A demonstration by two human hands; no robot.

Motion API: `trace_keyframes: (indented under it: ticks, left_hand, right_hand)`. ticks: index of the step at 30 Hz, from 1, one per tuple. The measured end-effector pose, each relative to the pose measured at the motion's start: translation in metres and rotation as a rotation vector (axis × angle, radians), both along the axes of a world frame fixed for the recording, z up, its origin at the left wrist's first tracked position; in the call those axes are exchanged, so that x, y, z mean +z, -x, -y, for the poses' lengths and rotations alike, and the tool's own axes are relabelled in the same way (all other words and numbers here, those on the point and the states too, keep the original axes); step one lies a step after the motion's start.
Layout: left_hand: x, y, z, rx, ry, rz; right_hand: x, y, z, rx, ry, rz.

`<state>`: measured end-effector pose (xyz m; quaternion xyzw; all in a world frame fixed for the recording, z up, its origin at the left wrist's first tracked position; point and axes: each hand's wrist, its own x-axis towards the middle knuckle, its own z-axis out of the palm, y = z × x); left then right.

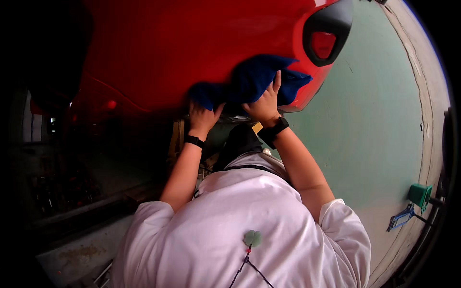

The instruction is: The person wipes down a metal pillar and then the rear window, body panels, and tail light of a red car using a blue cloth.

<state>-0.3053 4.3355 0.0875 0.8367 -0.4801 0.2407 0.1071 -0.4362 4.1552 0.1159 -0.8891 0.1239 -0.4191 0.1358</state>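
A dark blue cloth point(254, 77) lies bunched against the lower edge of a glossy red car body panel point(192, 43). My left hand point(204, 117) grips the cloth's left end, its fingers partly covered by the fabric and its thumb showing. Farther right, my right hand point(264, 105) holds the thicker part of the cloth to the panel. One finger of that hand stretches up over the fabric, while the others are partly hidden in its folds. Black bands circle both wrists.
A red lamp point(323, 44) in a black surround sits at the panel's right corner. Pale green floor point(365, 125) runs along the right side. A green container point(419, 196) and a blue frame-like item point(401, 217) are at the far right. The left side is dark.
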Motion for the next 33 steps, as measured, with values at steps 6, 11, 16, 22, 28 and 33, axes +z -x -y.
trace_keyframes:
  ticks: [6, 11, 16, 22, 28, 33]
  left_hand:
    - [-0.01, -0.019, -0.048, 0.35, 0.13, -0.045]
    - [0.029, -0.035, -0.032, 0.47, 0.317, -0.45]
    - [0.057, -0.092, -0.023, 0.349, 0.506, -0.107]
    - [0.141, -0.185, -0.034, 0.298, 0.355, 0.219]
    - [0.212, -0.228, -0.031, 0.356, 0.28, 0.435]
    - [0.17, -0.147, 0.039, 0.118, 0.557, 0.267]
  right_hand:
    - [0.044, -0.014, -0.013, 0.182, 0.174, -0.111]
    - [0.032, -0.048, -0.024, 0.142, 0.257, -0.082]
    - [0.04, -0.078, -0.034, 0.195, 0.33, 0.054]
    - [0.074, -0.128, -0.065, 0.346, 0.285, 0.106]
    - [0.134, -0.143, -0.06, 0.346, 0.253, 0.296]
    - [0.116, -0.13, -0.044, 0.244, 0.184, 0.156]
